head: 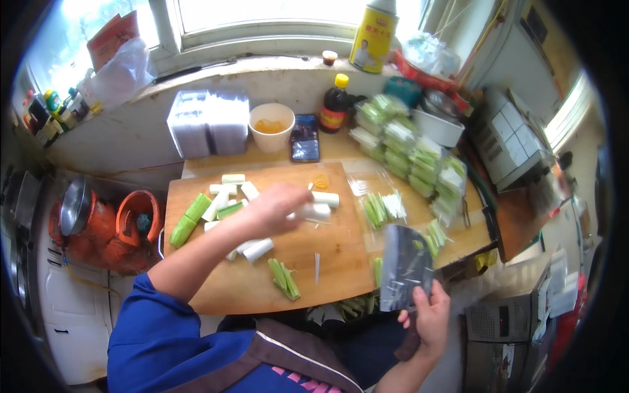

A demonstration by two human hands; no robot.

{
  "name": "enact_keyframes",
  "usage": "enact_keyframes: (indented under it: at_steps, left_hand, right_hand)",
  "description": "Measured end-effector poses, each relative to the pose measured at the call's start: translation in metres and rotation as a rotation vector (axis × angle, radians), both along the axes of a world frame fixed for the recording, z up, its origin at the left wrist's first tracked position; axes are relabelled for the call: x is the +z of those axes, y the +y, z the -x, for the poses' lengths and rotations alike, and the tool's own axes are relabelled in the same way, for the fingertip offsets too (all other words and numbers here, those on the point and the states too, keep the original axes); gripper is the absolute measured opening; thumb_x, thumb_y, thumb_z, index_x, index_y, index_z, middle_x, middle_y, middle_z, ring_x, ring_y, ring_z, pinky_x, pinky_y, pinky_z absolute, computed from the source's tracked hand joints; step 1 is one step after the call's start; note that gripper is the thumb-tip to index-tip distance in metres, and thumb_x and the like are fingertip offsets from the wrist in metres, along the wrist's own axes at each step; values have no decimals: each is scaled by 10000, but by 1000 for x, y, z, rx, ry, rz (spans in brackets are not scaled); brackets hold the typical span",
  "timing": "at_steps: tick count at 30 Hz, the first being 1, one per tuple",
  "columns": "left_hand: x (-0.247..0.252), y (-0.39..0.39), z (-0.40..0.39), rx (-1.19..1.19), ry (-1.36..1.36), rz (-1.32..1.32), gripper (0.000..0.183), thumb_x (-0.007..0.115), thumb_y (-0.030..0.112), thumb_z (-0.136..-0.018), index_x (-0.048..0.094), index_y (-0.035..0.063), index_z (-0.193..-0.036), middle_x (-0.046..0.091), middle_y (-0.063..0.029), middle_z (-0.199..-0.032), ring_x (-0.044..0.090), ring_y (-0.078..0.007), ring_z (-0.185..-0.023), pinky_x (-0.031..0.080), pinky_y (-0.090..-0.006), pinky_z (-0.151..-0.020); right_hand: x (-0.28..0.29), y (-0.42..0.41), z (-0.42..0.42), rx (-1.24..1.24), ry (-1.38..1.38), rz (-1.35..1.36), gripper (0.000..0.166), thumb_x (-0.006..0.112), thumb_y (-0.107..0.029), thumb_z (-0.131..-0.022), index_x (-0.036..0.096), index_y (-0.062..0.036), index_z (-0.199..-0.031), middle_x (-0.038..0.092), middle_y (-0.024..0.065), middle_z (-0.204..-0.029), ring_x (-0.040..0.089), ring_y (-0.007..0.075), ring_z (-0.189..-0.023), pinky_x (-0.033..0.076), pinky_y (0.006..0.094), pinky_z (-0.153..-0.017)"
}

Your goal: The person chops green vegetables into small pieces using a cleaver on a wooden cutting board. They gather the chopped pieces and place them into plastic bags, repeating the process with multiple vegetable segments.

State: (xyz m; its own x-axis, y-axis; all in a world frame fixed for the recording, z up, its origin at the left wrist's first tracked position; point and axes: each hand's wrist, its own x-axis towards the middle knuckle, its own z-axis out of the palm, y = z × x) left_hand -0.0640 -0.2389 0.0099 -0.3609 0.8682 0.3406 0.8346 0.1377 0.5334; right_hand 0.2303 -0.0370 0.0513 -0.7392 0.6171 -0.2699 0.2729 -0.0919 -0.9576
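Observation:
My right hand (426, 314) holds the handle of a cleaver (406, 265) with a broad dark blade, over the board's right front edge. My left hand (290, 206) is blurred above the wooden cutting board (339, 265), at white vegetable pieces near its middle; its grip cannot be made out. White cylindrical pieces (258, 249) lie below and left of it, and green stalk sections (190, 218) lie at the board's left. A bundle of green strips (284, 280) rests near the front edge. Yellow rubber bands (321, 182) lie at the back right.
Right of the board are an open clear tray (383, 201) with green and white strips and stacked filled packs (408, 142). Behind stand clear containers (209, 123), a paper tub (271, 126), a phone (304, 138) and a sauce bottle (334, 105). Orange gas cylinders (98, 236) stand left.

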Motion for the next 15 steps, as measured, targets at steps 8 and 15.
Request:
enact_keyframes:
  at_steps: [8, 15]
  left_hand:
    - [-41, 8, -57, -349, 209, -124, 211, 566, 74, -761, 610, 23, -961, 586, -98, -992, 554, -261, -936, 483, -360, -802]
    - [-51, 3, -65, -270, 147, -93, 168, 585, 83, -725, 632, 25, -875, 578, -70, -956, 557, -236, -897, 506, -333, -729]
  right_hand:
    - [-15, -35, 36, 449, -250, -696, 180, 551, -123, -905, 518, 40, -836, 581, 167, -566, 610, 231, -476, 461, 336, -457]
    - [15, -51, 45, 506, -299, -761, 167, 578, -103, -868, 488, 27, -815, 564, 271, -641, 563, 464, -638, 446, 473, -535]
